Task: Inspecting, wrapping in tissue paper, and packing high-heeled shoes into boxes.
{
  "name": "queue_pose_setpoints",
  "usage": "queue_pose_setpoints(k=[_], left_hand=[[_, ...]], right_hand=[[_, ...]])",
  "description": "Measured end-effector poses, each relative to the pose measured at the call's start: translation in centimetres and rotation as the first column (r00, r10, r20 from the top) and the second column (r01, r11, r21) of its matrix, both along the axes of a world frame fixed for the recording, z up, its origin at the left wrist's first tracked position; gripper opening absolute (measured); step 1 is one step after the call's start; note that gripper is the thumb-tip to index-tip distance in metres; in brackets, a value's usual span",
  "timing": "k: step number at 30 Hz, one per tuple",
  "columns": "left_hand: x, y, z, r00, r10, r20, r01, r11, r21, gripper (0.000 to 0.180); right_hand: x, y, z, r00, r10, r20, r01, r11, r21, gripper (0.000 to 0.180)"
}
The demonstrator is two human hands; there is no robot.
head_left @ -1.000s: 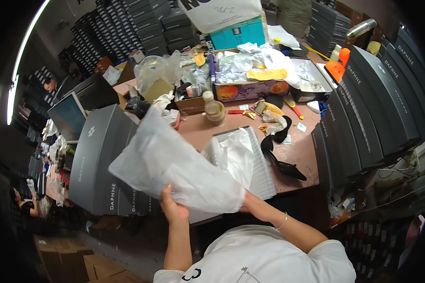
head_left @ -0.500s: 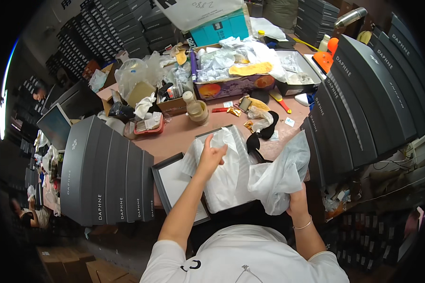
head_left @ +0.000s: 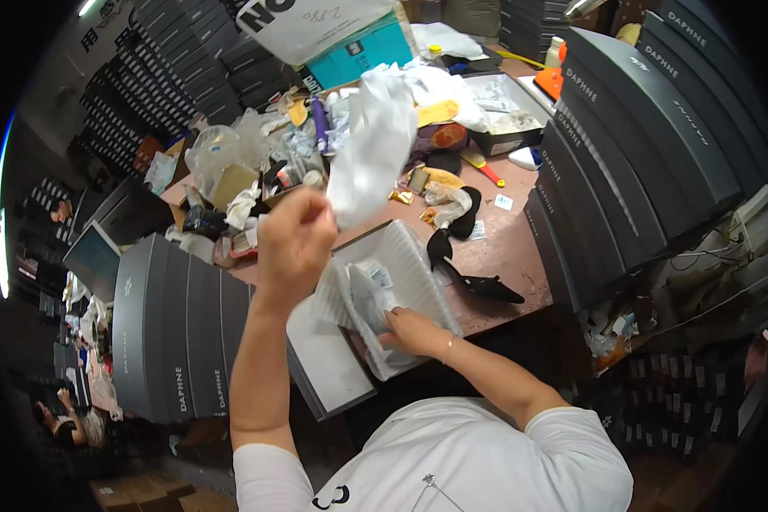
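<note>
My left hand [head_left: 297, 243] is raised above the table, closed on a crumpled sheet of white tissue paper [head_left: 374, 141] that streams up and away from it. An uncovered shoe box [head_left: 439, 311], lined with ribbed white foam sheet [head_left: 408, 247], lies in front of me. Inside it stands a pale translucent wrapping sheet [head_left: 367, 294]; the fingers of my right hand [head_left: 414, 331] are closed at its edge. A black pointed shoe [head_left: 486, 286] rests on the table to the right of the box. Left of the box is a grey lid [head_left: 324, 354] with a white inside.
Stacks of dark grey shoe boxes stand at the left [head_left: 179, 333] and right [head_left: 606, 171]. Behind are a carton heaped with paper, clear plastic bags [head_left: 226, 149], and a red-and-yellow handled tool [head_left: 484, 168]. A person [head_left: 68, 418] sits far left.
My left hand has lifted the tissue paper out of the box. My right hand has released the white wrapping on the right and reached into the box; the black shoe now shows.
</note>
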State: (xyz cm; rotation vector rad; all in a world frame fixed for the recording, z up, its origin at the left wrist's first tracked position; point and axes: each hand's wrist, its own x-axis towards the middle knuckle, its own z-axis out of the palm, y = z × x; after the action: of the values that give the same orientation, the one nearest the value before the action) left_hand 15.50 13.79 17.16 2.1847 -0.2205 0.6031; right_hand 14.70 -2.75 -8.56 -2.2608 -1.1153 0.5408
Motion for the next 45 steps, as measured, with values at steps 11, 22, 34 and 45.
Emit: queue_pose_setpoints(k=[11, 22, 34, 45], left_hand=[[-8.9, 1.4, -12.0, 0.978, 0.178, -0.111, -0.163, 0.977, 0.135, 0.016], [-8.8, -11.6, -13.2, 0.872, -0.436, -0.221, 0.076, 0.567, -0.82, 0.043], [-14.9, -7.7, -10.2, 0.903, -0.351, -0.249, 0.416, 0.861, 0.293, 0.033], [-14.0, -5.0, -10.2, 0.815, -0.407, -0.414, 0.36, 0.914, -0.189, 0.09]], right_hand=[[4.4, -15.7, -0.2, 0.839, -0.536, 0.096, 0.486, 0.816, 0.314, 0.035], [-4.5, -13.1, 9.8, 0.809, -0.047, -0.586, 0.506, 0.562, 0.654, 0.046], [-1.0, -10.9, 16.0, 0.189, 0.413, -0.891, 0.34, 0.824, 0.454, 0.079], [-5.1, -9.5, 9.6, -0.082, 0.385, -0.919, 0.566, 0.777, 0.275, 0.039]])
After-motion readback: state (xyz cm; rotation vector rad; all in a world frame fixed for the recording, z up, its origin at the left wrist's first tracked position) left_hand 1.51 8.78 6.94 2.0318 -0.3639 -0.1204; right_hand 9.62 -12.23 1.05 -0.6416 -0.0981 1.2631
